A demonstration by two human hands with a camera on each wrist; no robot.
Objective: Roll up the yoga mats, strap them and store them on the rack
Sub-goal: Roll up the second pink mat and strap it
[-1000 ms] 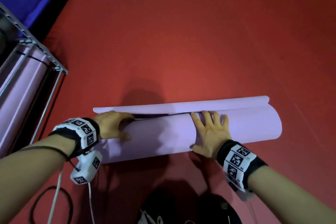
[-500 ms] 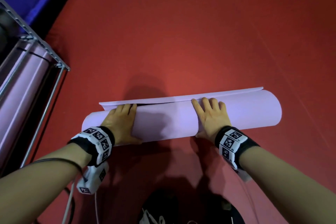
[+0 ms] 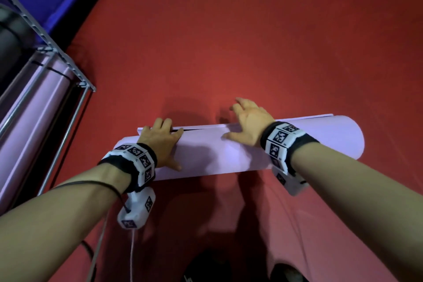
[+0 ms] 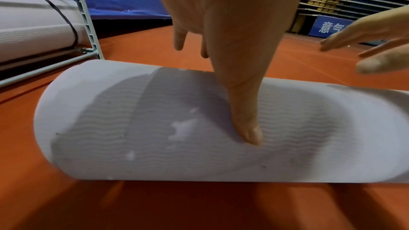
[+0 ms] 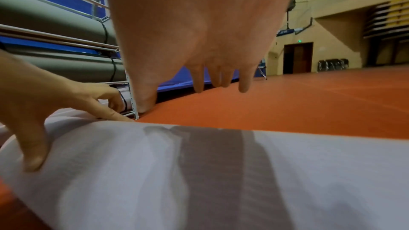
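Item: lilac yoga mat [image 3: 229, 153], nearly fully rolled, lying crosswise on the red floor [image 3: 251, 41] in front of the person, its last free edge still showing as a thin flap along the far side of the roll. Left hand [image 3: 160, 142]: flat on the roll near its left end, fingers straight and reaching over the top to the flap, thumb pressed into the near face; it grasps nothing, and seems placed to pin the roll so it cannot spring open. Right hand [image 3: 249, 121]: over the middle of the roll, fingers spread and loose, lifted past the far edge; whether the palm touches the mat cannot be told, and it holds nothing (likely repositioning for the final turn). Rack [image 3: 68, 62]: metal frame at left, just beside the roll's left end, already holding a strapped lilac roll [image 3: 34, 107] bound with a black strap [image 3: 57, 72]. Writing: a blue banner [image 4: 332, 27] in the left wrist view bears white characters, too partial to read. Wristbands carry black-and-white square markers; no brand legible on the mat.
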